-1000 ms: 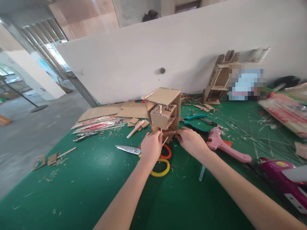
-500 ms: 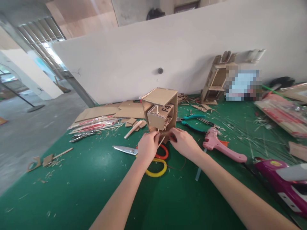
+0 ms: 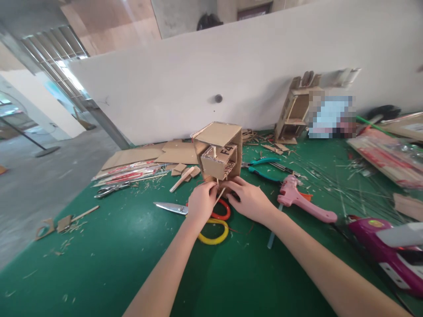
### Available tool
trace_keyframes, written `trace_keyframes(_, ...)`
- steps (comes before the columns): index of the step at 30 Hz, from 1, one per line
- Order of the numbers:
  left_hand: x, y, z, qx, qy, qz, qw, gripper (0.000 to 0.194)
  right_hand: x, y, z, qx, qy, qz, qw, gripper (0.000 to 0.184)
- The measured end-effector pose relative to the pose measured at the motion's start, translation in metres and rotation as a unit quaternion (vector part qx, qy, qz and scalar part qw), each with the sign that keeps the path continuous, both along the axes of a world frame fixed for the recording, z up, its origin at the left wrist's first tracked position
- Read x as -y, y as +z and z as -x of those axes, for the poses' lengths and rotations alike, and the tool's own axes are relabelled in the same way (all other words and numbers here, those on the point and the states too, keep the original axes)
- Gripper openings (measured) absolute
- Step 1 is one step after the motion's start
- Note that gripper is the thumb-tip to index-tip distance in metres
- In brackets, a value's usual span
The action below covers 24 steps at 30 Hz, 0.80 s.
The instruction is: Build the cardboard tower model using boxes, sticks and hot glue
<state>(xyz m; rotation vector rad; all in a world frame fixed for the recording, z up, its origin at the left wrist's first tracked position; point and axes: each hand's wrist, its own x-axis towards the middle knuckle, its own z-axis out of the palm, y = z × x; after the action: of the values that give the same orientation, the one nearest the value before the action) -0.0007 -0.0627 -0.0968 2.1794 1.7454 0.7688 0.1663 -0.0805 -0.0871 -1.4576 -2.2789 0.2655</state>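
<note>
A cardboard box (image 3: 218, 133) with an open front stands upright on the green table, with a smaller drawer-like cardboard box (image 3: 214, 164) inside it. My left hand (image 3: 201, 199) is closed in a pinch at the lower front of the box, on a thin wooden stick (image 3: 220, 197) that slants up to the right. My right hand (image 3: 248, 200) is beside it, fingers curled at the box's lower right; its fingertips are partly hidden and what they grip cannot be made out. Scissors (image 3: 213, 232) with red and yellow handles lie beneath my left wrist.
A pink glue gun (image 3: 304, 201) and teal-handled pliers (image 3: 264, 169) lie right of the box. Farther right is a purple device (image 3: 385, 251). Cardboard sheets (image 3: 178, 152) and a pair of metal pliers (image 3: 112, 189) lie left. A taller cardboard structure (image 3: 294, 110) stands by the white wall.
My right hand has shifted slightly left, with its thumb lower and farther from its index finger. The left hand keeps its pinch. The whole view has shifted a little.
</note>
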Motion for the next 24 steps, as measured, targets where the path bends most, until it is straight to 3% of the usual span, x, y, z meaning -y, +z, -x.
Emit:
trace_keyframes(9,-0.002,0.001,0.006,0.021,-0.046,-0.003,0.999,0.025,0.005,0.004,0.0,0.053,0.005,-0.011,0.999,0.024)
trace_keyframes(14,-0.004,0.001,0.008,0.046,-0.064,0.004,0.997,0.023,0.008,0.019,-0.008,0.069,0.003,0.004,0.998,0.024)
trace_keyframes(17,-0.003,0.001,0.009,0.044,-0.069,0.006,0.997,0.023,0.012,0.035,-0.023,0.135,-0.062,0.022,0.989,0.027)
trace_keyframes(20,-0.002,0.003,0.009,0.036,-0.077,0.0,0.996,0.023,0.02,0.049,-0.048,0.243,-0.137,0.077,0.957,0.023)
trace_keyframes(24,0.001,0.006,0.009,0.023,-0.071,-0.003,0.997,0.023,0.035,0.053,-0.08,0.28,-0.222,0.132,0.925,0.024)
